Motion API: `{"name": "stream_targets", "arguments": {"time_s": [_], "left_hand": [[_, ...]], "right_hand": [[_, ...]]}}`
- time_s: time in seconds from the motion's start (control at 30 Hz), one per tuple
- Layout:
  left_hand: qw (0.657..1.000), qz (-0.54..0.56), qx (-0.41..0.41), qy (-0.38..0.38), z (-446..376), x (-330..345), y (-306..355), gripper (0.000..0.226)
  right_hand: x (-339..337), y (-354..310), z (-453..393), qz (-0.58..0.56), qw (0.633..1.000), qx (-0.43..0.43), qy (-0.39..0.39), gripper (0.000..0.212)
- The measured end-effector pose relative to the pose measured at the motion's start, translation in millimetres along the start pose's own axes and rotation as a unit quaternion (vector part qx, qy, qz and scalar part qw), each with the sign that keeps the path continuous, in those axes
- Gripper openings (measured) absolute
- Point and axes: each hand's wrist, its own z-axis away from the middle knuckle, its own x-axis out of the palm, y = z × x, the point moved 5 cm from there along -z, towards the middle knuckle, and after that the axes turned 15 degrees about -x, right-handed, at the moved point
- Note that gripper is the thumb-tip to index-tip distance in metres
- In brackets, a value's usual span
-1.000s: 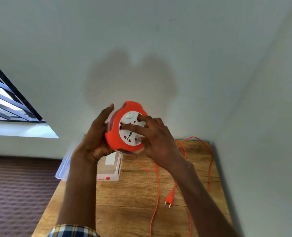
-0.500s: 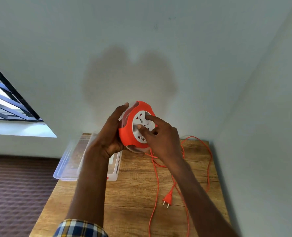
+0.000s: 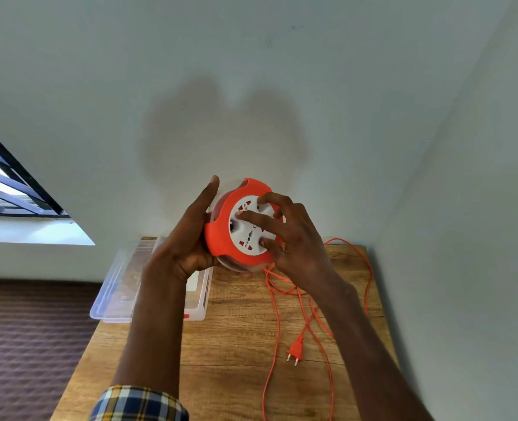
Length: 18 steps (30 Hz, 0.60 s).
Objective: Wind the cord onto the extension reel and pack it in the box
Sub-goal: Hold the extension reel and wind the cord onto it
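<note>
Your left hand (image 3: 187, 243) grips the round orange-and-white plastic extension reel (image 3: 219, 241) from behind (held on edge, socket face toward you); your right hand (image 3: 300, 244) clutches that face with curled fingers.

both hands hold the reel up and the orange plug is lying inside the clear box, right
No. The left hand and right hand do hold the reel up, but the orange plug lies on the wooden table, outside the clear box; the head view shows it.
</note>
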Motion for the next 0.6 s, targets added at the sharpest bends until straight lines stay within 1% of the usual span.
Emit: {"name": "stream_targets", "arguments": {"time_s": [0.1, 0.2, 0.27, 0.33, 0.37, 0.43, 0.5, 0.57, 0.6], "left_hand": [[0.999, 0.000, -0.012, -0.038, 1, 0, -2, 0.083], [0.998, -0.003, -0.008, -0.059, -3, -1, -5, 0.085], [0.997, 0.002, 0.006, -0.079, -7, -3, -6, 0.092], [0.993, 0.014, 0.027, -0.117, -10, 0, -5, 0.100], [0.990, 0.021, 0.040, -0.132, -10, 4, -5, 0.100], [0.987, 0.033, 0.071, -0.143, -11, 13, -4, 0.093], [0.982, 0.037, 0.100, -0.153, -12, 22, -5, 0.087], [0.980, 0.046, 0.120, -0.155, -13, 27, -5, 0.087], [0.979, 0.057, 0.134, -0.145, -13, 27, -4, 0.083]], "right_hand": [[4, 0, 1, -0.018, 1.000, 0.000, -0.005, 0.057], [11, 4, -2, -0.049, 0.998, 0.034, -0.022, 0.059], [11, 7, -4, -0.049, 0.997, 0.060, -0.028, 0.060], [6, 9, -5, -0.074, 0.993, 0.094, 0.014, 0.060], [4, 9, -5, -0.096, 0.989, 0.105, 0.043, 0.059], [4, 6, -5, -0.138, 0.982, 0.104, 0.080, 0.061], [7, 3, -3, -0.173, 0.976, 0.096, 0.095, 0.064], [3, -1, -1, -0.151, 0.979, 0.090, 0.099, 0.065], [-1, -4, -1, -0.101, 0.987, 0.084, 0.093, 0.063]]}}
